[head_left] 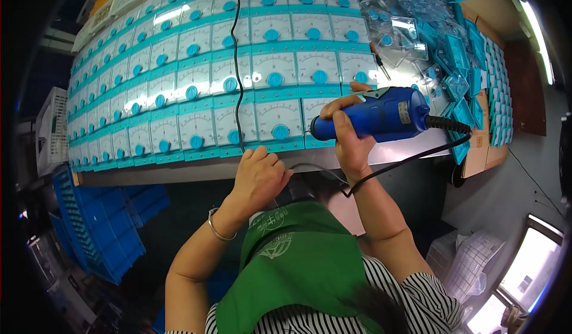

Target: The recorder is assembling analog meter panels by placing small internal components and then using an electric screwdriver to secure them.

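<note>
My right hand [348, 133] grips a blue electric screwdriver [381, 115], held sideways over the near right part of the table, its black coiled cable [417, 155] looping down off the edge. The tool's front end hovers beside a white and teal dial meter [280, 122] in the front row. My left hand [259, 176] rests as a loose fist at the table's front edge [196, 170], just below that row, and I cannot see anything in it. A bracelet sits on its wrist.
Several rows of identical teal meters [179, 78] cover the table. A thin black cord [236, 66] hangs across them. Clear covers and blue parts [441, 42] pile at the right. Blue crates [95, 227] stand on the floor at left.
</note>
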A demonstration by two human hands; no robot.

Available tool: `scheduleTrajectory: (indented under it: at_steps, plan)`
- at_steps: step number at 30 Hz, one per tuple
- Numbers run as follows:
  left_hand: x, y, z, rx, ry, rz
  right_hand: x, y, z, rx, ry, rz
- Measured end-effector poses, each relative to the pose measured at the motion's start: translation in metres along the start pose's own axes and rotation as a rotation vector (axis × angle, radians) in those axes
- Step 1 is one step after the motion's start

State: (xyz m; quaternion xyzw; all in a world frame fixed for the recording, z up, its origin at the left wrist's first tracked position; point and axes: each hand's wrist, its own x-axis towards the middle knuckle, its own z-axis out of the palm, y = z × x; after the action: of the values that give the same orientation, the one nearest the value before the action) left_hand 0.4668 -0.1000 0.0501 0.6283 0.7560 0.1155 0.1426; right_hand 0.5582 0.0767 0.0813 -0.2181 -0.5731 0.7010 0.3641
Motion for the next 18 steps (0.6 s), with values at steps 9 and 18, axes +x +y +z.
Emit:
scheduleTrajectory:
  at_steps: [9, 18]
  plan:
    - [0.014, 0.013, 0.038, -0.146, 0.206, -0.074, 0.005, 0.03, 0.007, -0.123, -0.044, -0.076]
    - [0.013, 0.012, 0.054, -0.042, 0.264, -0.068, 0.003, 0.028, 0.009, -0.152, -0.073, -0.07]
